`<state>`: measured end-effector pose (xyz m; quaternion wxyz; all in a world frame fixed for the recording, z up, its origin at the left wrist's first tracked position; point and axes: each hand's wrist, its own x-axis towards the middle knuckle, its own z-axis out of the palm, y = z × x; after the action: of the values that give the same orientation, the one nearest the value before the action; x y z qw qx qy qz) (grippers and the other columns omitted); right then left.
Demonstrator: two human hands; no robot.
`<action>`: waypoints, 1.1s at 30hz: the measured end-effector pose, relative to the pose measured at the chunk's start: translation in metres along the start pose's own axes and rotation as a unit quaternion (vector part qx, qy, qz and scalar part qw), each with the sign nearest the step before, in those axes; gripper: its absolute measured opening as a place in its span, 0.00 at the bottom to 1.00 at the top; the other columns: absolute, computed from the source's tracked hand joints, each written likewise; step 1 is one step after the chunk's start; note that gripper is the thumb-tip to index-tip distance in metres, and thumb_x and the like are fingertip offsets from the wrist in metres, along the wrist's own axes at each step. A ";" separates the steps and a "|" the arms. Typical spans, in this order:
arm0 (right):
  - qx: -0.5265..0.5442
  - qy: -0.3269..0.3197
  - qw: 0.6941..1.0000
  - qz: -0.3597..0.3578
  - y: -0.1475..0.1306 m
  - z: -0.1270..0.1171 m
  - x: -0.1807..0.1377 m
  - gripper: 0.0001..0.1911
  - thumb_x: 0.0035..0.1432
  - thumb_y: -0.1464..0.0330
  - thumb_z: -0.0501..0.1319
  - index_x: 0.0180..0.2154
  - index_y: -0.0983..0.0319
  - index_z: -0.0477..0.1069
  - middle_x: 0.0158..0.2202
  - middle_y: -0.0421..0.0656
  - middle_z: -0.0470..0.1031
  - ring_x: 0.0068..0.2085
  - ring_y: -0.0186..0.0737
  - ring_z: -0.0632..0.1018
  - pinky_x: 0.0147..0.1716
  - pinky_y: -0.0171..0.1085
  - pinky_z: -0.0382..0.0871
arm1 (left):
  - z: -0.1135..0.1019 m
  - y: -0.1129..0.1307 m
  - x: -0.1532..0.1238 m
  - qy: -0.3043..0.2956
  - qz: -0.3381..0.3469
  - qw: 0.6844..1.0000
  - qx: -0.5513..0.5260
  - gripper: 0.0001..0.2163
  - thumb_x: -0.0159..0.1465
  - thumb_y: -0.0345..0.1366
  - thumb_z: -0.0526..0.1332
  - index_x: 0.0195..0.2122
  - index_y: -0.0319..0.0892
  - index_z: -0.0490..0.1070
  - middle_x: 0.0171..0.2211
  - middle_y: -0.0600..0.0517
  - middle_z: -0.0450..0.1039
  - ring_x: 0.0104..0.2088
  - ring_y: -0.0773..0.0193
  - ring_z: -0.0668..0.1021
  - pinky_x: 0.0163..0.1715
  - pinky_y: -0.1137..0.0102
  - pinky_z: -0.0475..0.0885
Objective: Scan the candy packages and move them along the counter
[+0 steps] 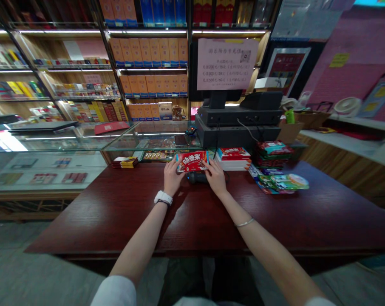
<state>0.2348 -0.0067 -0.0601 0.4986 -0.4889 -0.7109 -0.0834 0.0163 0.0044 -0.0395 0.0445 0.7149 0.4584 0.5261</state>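
Between my two hands is a red snack packet (192, 161) with white lettering and blue ends, its printed face toward me. My left hand (172, 175) grips the packet's left end, and my right hand (216, 175) grips its right end. Just below the packet, a dark handheld scanner (196, 177) lies on the brown table (199, 221), partly hidden by the packet and my hands. Right of my right hand stands a stack of red and white boxes (233, 160). Farther right is a pile of dark red and green packets (273, 154).
Colourful flat packets (284, 182) lie on the table's right. Small yellow and red packs (125, 162) sit at its left back edge. Behind are a glass display counter (131, 136), a black cash register (237, 127) with a paper sign (226, 63), and a phone (180, 140).
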 end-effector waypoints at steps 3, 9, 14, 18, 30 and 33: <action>-0.008 0.004 1.000 -0.005 -0.001 -0.002 0.001 0.23 0.62 0.74 0.54 0.56 0.55 0.73 0.62 0.47 0.70 0.64 0.48 0.69 0.64 0.56 0.61 | -0.001 0.002 0.000 0.003 0.003 1.000 -0.013 0.26 0.55 0.32 0.72 0.56 0.48 0.73 0.63 0.43 0.68 0.62 0.47 0.71 0.65 0.48 0.58; -0.008 0.022 0.999 0.029 -0.006 -0.004 0.003 0.25 0.60 0.70 0.59 0.59 0.56 0.69 0.58 0.50 0.71 0.60 0.51 0.70 0.62 0.56 0.63 | -0.002 0.012 -0.001 0.002 0.018 1.000 -0.013 0.23 0.56 0.34 0.72 0.53 0.50 0.75 0.64 0.44 0.67 0.62 0.48 0.71 0.65 0.47 0.57; 0.008 0.030 0.997 0.068 -0.009 -0.003 0.004 0.32 0.56 0.67 0.65 0.62 0.57 0.64 0.55 0.51 0.68 0.57 0.53 0.71 0.58 0.54 0.67 | -0.003 0.023 -0.003 -0.009 0.046 0.999 -0.013 0.21 0.57 0.34 0.71 0.52 0.51 0.76 0.64 0.46 0.66 0.61 0.49 0.72 0.65 0.48 0.58; 0.009 0.026 0.997 0.077 -0.008 -0.003 0.005 0.41 0.52 0.70 0.65 0.66 0.57 0.57 0.53 0.50 0.66 0.56 0.53 0.71 0.57 0.53 0.68 | -0.004 0.027 -0.005 -0.015 0.070 0.997 -0.005 0.19 0.59 0.34 0.70 0.51 0.53 0.77 0.65 0.48 0.66 0.60 0.50 0.73 0.66 0.47 0.57; -0.092 -0.021 0.992 0.081 -0.010 -0.010 0.004 0.44 0.45 0.72 0.66 0.64 0.55 0.58 0.66 0.54 0.57 0.65 0.64 0.63 0.59 0.66 0.60 | -0.001 0.024 -0.008 -0.043 0.129 0.991 0.014 0.20 0.59 0.34 0.70 0.52 0.56 0.77 0.64 0.51 0.67 0.55 0.53 0.75 0.67 0.49 0.56; -0.095 -0.040 0.994 0.033 -0.019 -0.011 0.005 0.43 0.47 0.72 0.64 0.65 0.55 0.56 0.68 0.51 0.57 0.69 0.63 0.57 0.64 0.70 0.48 | -0.001 0.027 -0.008 -0.059 0.148 0.987 0.028 0.17 0.60 0.36 0.69 0.51 0.56 0.77 0.63 0.52 0.68 0.55 0.53 0.75 0.67 0.49 0.55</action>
<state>0.2266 -0.0203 -0.0435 0.4240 -0.5601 -0.7024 -0.1144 0.0315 -0.0177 -0.0302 -0.0268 0.8058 0.3585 0.4706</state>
